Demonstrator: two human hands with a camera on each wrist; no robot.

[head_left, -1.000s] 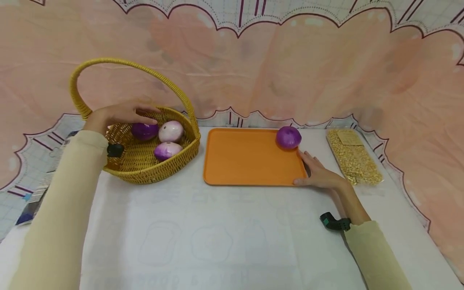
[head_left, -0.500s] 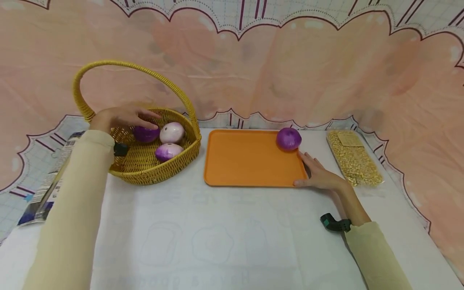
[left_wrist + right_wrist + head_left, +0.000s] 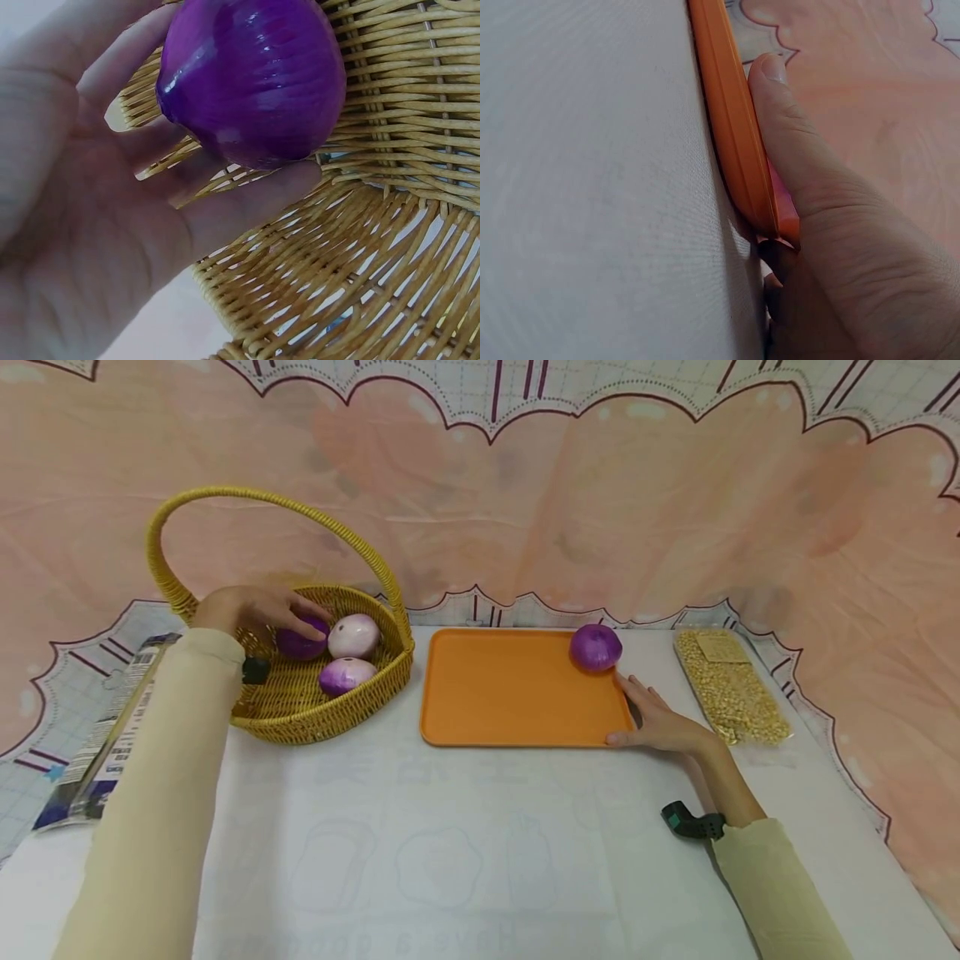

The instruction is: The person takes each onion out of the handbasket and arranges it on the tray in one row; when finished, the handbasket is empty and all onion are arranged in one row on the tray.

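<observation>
In the head view my left hand [image 3: 262, 610] reaches into a yellow wicker basket [image 3: 322, 724]. Its fingers bend round a glossy purple onion [image 3: 251, 82], which the left wrist view shows between the thumb and the other fingers. Two paler purple-and-white onions, one at the back [image 3: 354, 636] and one nearer the front [image 3: 347, 677], lie beside it. My right hand [image 3: 660, 720] holds the right end of an orange tray [image 3: 517, 693], its thumb [image 3: 780, 112] along the rim. Another purple onion [image 3: 596, 648] sits at the tray's back right corner.
The basket's tall handle [image 3: 277, 506] arches over the left hand. A clear bag of yellow kernels [image 3: 731, 685] lies right of the tray. At far left, a printed packet [image 3: 112, 735] is partly covered by the left sleeve. A patterned cloth [image 3: 487, 518] hangs behind the white table [image 3: 420, 852].
My left hand has lowered and shifted slightly right, its fingers coming down round the purple onion in the basket. The right hand and tray have stayed put.
</observation>
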